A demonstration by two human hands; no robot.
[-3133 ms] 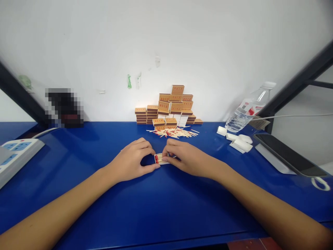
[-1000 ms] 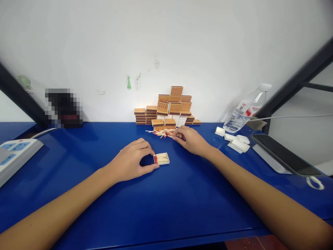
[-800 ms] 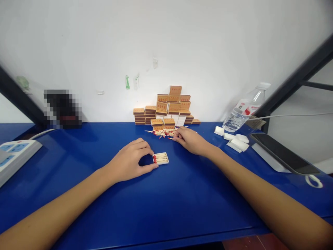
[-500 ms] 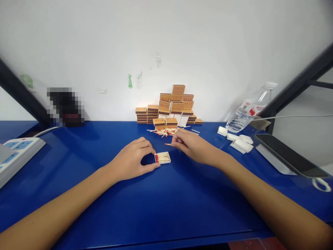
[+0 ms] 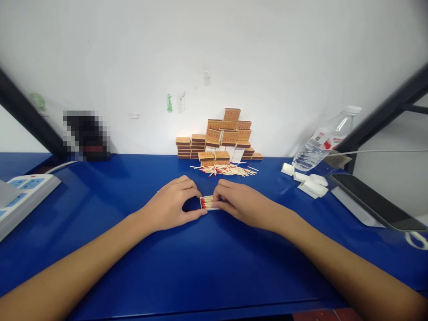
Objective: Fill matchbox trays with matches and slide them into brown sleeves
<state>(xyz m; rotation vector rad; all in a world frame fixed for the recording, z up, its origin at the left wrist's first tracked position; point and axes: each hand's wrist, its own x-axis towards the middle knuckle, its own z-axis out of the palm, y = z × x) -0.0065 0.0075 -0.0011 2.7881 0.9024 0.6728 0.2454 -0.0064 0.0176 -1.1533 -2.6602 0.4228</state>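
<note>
A small white matchbox tray (image 5: 209,208) lies on the blue table, filled with matches (image 5: 207,202) whose red heads point left. My left hand (image 5: 175,203) grips the tray's left end between thumb and forefinger. Over the tray's right end, my right hand (image 5: 242,203) has thumb and forefinger pinched together on a match. The fingers hide most of that match and the tray's right side. Just beyond my hands lies a loose heap of matches (image 5: 230,169).
Stacked matchboxes (image 5: 229,137) stand against the wall behind the heap. To the right are a tilted water bottle (image 5: 323,140), white pieces (image 5: 312,187) and a phone (image 5: 374,200) on a stand. A power strip (image 5: 30,191) sits at the left.
My right hand has moved from near the heap down to the tray, carrying a match. My left hand keeps its hold on the tray.
</note>
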